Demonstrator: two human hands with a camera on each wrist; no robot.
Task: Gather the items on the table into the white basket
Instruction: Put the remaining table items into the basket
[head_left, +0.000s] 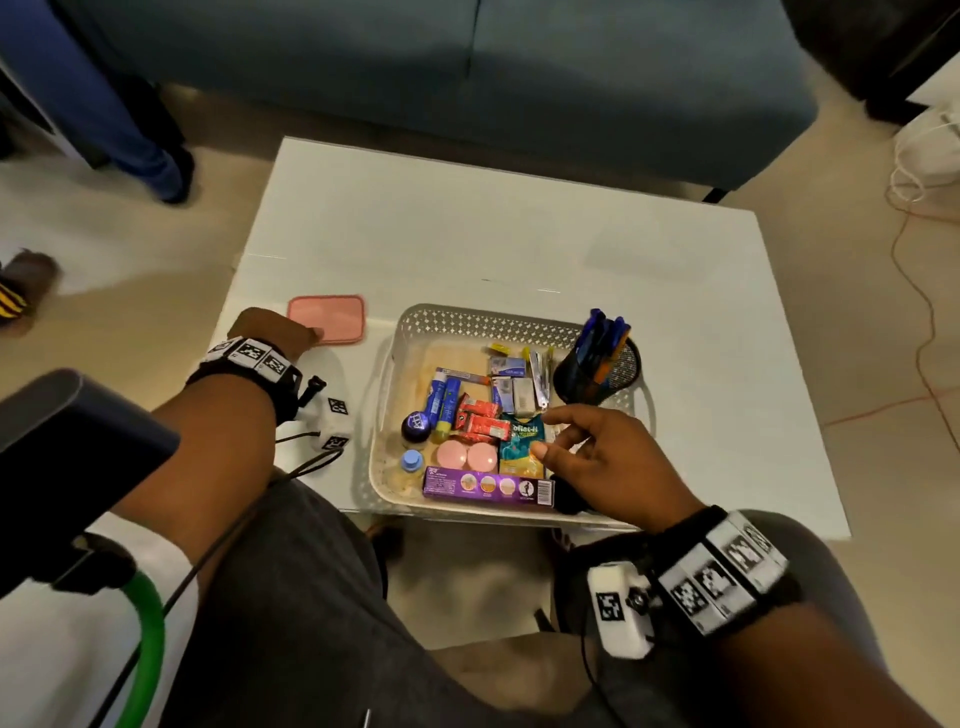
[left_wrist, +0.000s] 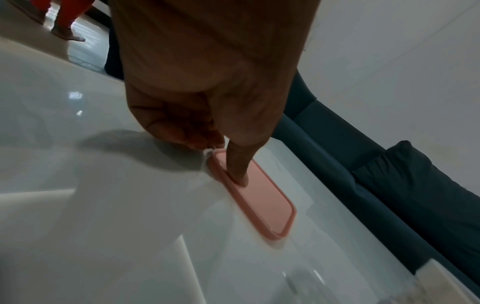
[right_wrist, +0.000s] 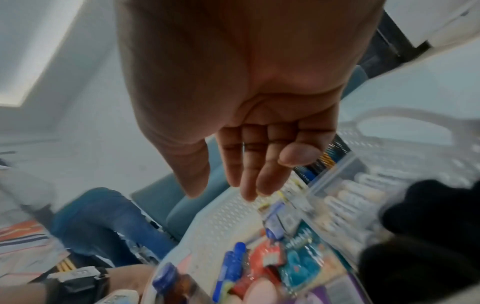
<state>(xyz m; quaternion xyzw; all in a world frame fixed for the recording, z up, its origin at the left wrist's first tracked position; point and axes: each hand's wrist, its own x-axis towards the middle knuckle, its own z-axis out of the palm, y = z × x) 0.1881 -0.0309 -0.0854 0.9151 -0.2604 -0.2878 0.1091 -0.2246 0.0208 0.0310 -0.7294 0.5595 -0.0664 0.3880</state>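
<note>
The white basket (head_left: 483, 317) sits at the table's near edge, filled with several items: a purple box (head_left: 488, 486), a teal sachet (head_left: 519, 447), red packets (head_left: 480, 421), blue tubes (head_left: 441, 400) and a black mesh pen cup (head_left: 597, 374). A flat pink lid (head_left: 326, 318) lies on the table left of the basket. My left hand (head_left: 311, 335) pinches its near corner. In the left wrist view the thumb (left_wrist: 239, 168) lies on top of the pink lid (left_wrist: 262, 203), with the fingers curled at its edge. My right hand (head_left: 548, 434) hovers empty over the basket's near right part, fingers (right_wrist: 249, 164) relaxed.
The white table (head_left: 519, 234) stretches bare beyond the basket. A blue sofa (head_left: 467, 78) stands behind it. Someone's legs in jeans (head_left: 150, 156) are at the far left. Cables (head_left: 914, 270) trail on the floor at the right. My knees are under the table's near edge.
</note>
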